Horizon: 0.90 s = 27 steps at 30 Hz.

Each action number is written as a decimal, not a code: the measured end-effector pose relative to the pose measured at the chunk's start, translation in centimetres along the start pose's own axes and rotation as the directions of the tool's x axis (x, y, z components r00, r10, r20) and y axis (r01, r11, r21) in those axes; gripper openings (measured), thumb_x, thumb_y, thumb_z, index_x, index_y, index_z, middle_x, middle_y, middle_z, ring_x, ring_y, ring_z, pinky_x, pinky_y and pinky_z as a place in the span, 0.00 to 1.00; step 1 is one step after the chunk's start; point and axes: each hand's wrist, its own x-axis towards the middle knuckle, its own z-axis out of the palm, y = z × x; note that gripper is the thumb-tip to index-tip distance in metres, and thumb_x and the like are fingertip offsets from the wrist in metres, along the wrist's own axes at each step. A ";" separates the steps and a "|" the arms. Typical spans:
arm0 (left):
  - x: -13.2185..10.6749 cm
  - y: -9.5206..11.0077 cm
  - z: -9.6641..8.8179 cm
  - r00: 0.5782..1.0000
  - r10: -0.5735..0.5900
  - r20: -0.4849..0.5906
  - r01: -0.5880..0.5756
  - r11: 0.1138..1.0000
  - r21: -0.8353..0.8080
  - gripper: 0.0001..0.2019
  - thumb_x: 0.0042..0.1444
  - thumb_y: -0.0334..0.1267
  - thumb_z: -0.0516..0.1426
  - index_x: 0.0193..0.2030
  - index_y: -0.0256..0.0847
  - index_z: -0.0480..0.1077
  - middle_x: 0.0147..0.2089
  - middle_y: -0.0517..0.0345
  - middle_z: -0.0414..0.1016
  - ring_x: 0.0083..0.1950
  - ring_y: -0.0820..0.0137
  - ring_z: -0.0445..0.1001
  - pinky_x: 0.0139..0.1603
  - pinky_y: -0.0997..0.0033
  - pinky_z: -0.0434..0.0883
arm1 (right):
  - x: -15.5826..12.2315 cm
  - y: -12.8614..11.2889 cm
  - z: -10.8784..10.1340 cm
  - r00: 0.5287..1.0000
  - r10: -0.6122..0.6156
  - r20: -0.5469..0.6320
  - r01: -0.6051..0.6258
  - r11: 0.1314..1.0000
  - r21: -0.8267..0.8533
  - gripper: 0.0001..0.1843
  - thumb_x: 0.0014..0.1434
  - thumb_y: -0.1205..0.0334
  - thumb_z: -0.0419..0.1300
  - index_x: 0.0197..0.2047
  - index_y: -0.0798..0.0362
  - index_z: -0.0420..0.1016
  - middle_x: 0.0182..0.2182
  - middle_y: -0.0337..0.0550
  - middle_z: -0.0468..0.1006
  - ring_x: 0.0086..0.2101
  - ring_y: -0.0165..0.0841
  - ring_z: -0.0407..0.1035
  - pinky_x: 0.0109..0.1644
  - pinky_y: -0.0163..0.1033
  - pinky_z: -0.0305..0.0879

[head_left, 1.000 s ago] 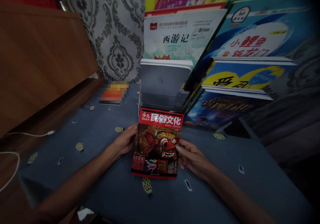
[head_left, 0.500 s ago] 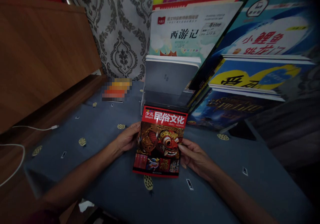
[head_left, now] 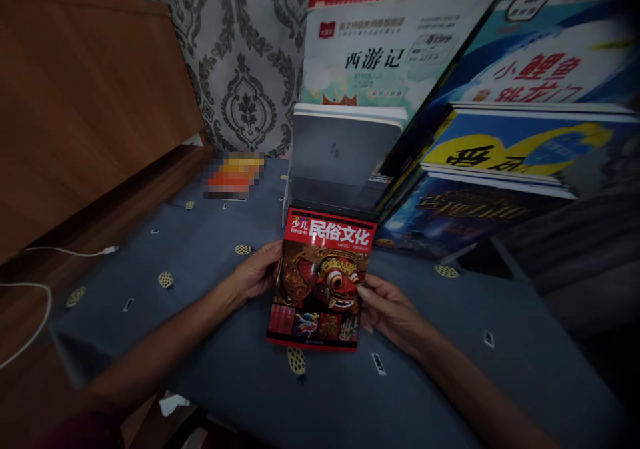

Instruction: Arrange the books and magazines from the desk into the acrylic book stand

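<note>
A red-bordered book (head_left: 323,279) with a carved mask on its cover is held between my two hands, tilted, in front of a tiered book rack (head_left: 325,194). My left hand (head_left: 259,270) grips its left edge, the fingertips hidden behind it. My right hand (head_left: 387,305) pinches the right edge, thumb at the cover's side. Just behind the book's top, a grey notebook (head_left: 345,149) stands in the rack's front left slot. A white and green book (head_left: 360,49) rises behind the notebook.
More books stand at the right, including a dark blue book (head_left: 465,215) and a blue and yellow book (head_left: 520,145). A blurred orange item (head_left: 233,177) lies at the back left of the patterned tablecloth (head_left: 200,255). A white cable (head_left: 90,254) and wooden board (head_left: 90,102) are left.
The view has shifted slightly, so the rack's books sit a little further right. Both hands keep hold of the red-bordered book, which has hardly moved.
</note>
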 end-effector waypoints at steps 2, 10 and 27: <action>0.0 0.0 -0.1 1.000 0.008 0.012 -0.008 1.000 0.009 0.25 0.39 0.47 0.76 0.43 0.39 0.80 0.42 0.56 0.85 0.39 0.68 0.82 0.43 0.73 0.78 | 0.0 0.1 -0.1 1.000 -0.008 0.007 0.008 1.000 -0.006 0.19 0.50 0.49 0.76 0.41 0.50 0.84 0.27 0.38 0.79 0.20 0.23 0.66 0.18 0.26 0.65; 0.0 1.2 0.2 0.994 0.100 -0.050 -0.091 0.982 0.165 0.22 0.47 0.49 0.73 0.44 0.37 0.80 0.40 0.53 0.85 0.44 0.61 0.83 0.46 0.66 0.79 | -0.1 -1.2 0.3 0.988 -0.151 0.018 0.152 0.968 -0.200 0.22 0.53 0.44 0.72 0.45 0.49 0.83 0.35 0.45 0.83 0.25 0.28 0.71 0.22 0.31 0.69; -1.9 1.8 1.4 0.842 0.539 -0.007 -0.295 0.472 0.831 0.28 0.63 0.65 0.50 0.39 0.41 0.76 0.39 0.51 0.80 0.43 0.60 0.76 0.45 0.62 0.73 | -1.1 -2.3 2.1 0.831 -0.535 0.153 0.474 0.539 -0.696 0.22 0.70 0.43 0.51 0.50 0.50 0.79 0.35 0.43 0.79 0.36 0.36 0.72 0.42 0.40 0.73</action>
